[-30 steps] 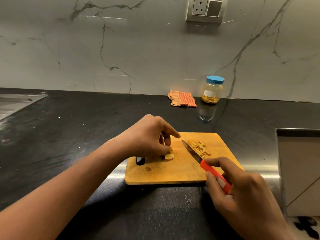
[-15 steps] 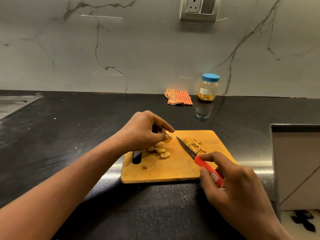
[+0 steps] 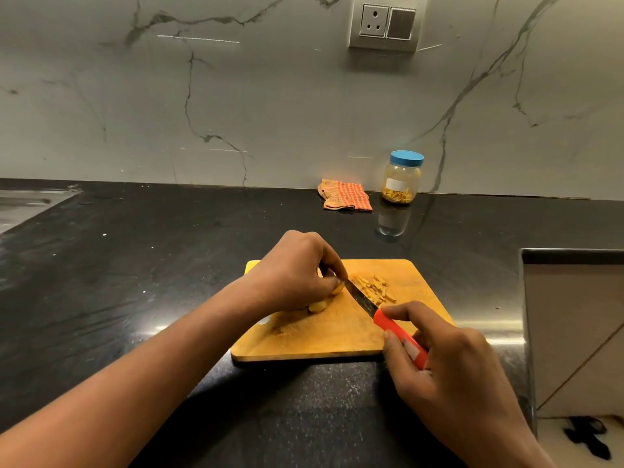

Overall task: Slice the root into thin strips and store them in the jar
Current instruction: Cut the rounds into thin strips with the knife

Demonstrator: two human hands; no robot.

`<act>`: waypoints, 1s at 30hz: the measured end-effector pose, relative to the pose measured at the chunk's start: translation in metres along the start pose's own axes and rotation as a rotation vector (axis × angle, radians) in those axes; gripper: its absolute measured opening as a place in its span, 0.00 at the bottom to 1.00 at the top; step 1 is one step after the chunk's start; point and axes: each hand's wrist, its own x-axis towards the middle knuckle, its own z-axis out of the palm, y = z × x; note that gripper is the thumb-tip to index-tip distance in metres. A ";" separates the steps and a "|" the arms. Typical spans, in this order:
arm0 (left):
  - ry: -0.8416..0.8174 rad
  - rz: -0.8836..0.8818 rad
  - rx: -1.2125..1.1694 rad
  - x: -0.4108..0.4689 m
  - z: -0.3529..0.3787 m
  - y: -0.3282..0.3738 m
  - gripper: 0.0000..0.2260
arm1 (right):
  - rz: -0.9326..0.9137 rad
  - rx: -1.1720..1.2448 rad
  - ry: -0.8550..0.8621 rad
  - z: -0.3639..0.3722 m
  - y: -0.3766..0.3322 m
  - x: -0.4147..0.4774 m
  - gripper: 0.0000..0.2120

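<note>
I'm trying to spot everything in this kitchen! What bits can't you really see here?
All in the head view:
- Root piece: mostly hidden under the fingers of the left hand.
- Knife: the handle's end is covered by the right hand.
- Jar: its label is too small to read.
- Sink: cut off by the left edge.

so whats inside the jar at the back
The jar holds a low layer of yellow strips at its bottom; the rest looks empty. Its blue lid is on, and a white label hides part of the inside.
</note>
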 end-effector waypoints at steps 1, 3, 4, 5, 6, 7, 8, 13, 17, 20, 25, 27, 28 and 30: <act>0.005 0.011 0.031 0.000 0.000 0.000 0.08 | 0.002 0.003 -0.001 0.000 0.000 0.000 0.11; 0.001 0.017 0.071 0.000 0.000 -0.002 0.08 | 0.004 0.004 0.010 0.000 0.000 0.000 0.11; -0.007 0.016 0.085 0.000 0.000 -0.002 0.09 | 0.006 0.003 0.016 0.000 0.000 0.000 0.11; -0.015 0.014 0.095 0.000 0.000 -0.003 0.09 | 0.007 0.007 0.019 0.000 0.000 0.000 0.11; -0.022 0.014 0.101 0.000 0.000 -0.003 0.09 | 0.008 0.012 0.019 0.000 0.000 0.000 0.11; -0.028 0.016 0.109 0.000 0.000 -0.004 0.09 | 0.008 0.014 0.019 0.000 -0.001 0.000 0.11; -0.035 0.019 0.119 0.000 0.000 -0.004 0.09 | 0.009 0.013 0.020 0.000 -0.001 0.000 0.11; -0.111 0.015 0.136 0.000 -0.004 -0.005 0.10 | 0.017 -0.002 0.024 0.001 0.001 -0.001 0.10; -0.157 0.011 0.111 0.000 -0.008 -0.006 0.10 | 0.014 0.014 0.017 0.001 0.001 -0.001 0.11; -0.183 0.007 0.087 -0.001 -0.010 -0.007 0.10 | 0.015 0.014 0.026 0.000 0.001 -0.001 0.11; -0.236 -0.008 0.084 0.000 -0.015 -0.010 0.11 | 0.019 0.021 0.022 0.000 0.001 -0.001 0.11; -0.242 -0.013 0.079 0.000 -0.015 -0.011 0.11 | 0.021 0.019 0.018 0.001 0.002 -0.001 0.12; -0.236 -0.012 0.080 0.000 -0.015 -0.012 0.11 | 0.022 0.022 0.016 0.001 0.002 -0.001 0.12; -0.211 -0.009 0.075 0.000 -0.013 -0.013 0.10 | 0.023 0.035 0.009 0.001 0.002 -0.001 0.12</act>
